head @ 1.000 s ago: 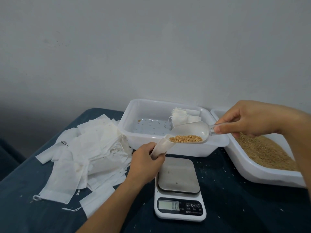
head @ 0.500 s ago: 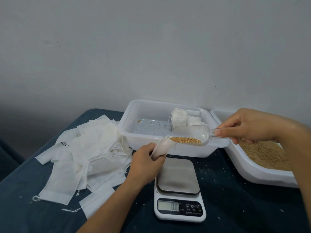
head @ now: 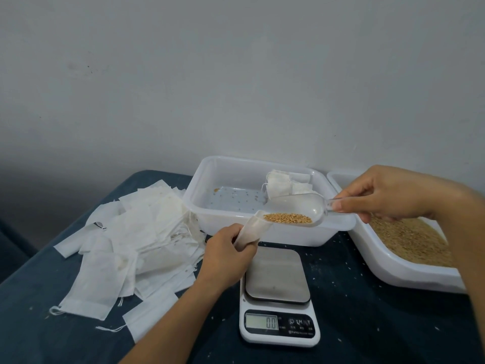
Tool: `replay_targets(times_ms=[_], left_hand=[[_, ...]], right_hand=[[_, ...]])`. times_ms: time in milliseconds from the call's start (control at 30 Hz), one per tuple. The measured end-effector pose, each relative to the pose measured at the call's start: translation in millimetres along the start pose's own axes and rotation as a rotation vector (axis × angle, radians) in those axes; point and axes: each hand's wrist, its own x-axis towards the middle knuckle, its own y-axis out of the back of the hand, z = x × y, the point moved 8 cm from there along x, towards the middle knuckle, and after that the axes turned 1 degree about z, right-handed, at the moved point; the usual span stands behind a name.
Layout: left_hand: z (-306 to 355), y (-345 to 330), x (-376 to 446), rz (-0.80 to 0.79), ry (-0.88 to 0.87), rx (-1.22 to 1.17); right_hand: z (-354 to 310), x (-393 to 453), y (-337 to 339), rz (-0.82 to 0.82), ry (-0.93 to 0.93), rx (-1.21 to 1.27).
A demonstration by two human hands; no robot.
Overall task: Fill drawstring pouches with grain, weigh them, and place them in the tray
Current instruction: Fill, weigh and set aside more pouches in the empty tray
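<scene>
Steel scale (head: 277,275) platform, nearest, is bare and reads zero, directly below the pour. Above it the left hand (head: 227,254) grips the pouch (head: 253,228), mouth touching the scoop (head: 296,210) lip; the right hand (head: 388,193) pinches the handle. A narrow, soft mouth risks grain (head: 288,218) spilling onto the scale or before the far tray (head: 199,195).

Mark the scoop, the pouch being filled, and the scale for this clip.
scoop (head: 299,206): head view, on the clear bowl above the grain.
pouch (head: 253,229): head view, on the fabric just above the left hand's fingers.
scale (head: 277,274): head view, on the bare metal weighing plate.
</scene>
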Motion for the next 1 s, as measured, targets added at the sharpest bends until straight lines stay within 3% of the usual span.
replay_targets(times_ms=[367,567,667,800,900,1000], left_hand=[[-4,-4,-2,-0.039,0.090,-0.192],[-2,-7,-4,-0.077,0.130,-0.315],[-1,-11,-5,-0.099,0.167,-0.440],[-4,-17,-5,-0.120,0.198,-0.502],[-6,-19,-4,-0.112,0.189,-0.509],[-7,-18,-4,-0.089,0.181,-0.474]], right_hand=[[44,7,-24,-0.060,0.002,0.249],[94,8,-17,0.157,-0.049,0.589],[124,2,-4,0.333,-0.128,0.625],[183,3,14,0.546,-0.364,0.308],[213,16,7,0.452,-0.544,-0.101],[229,29,2,0.375,-0.598,-0.317]])
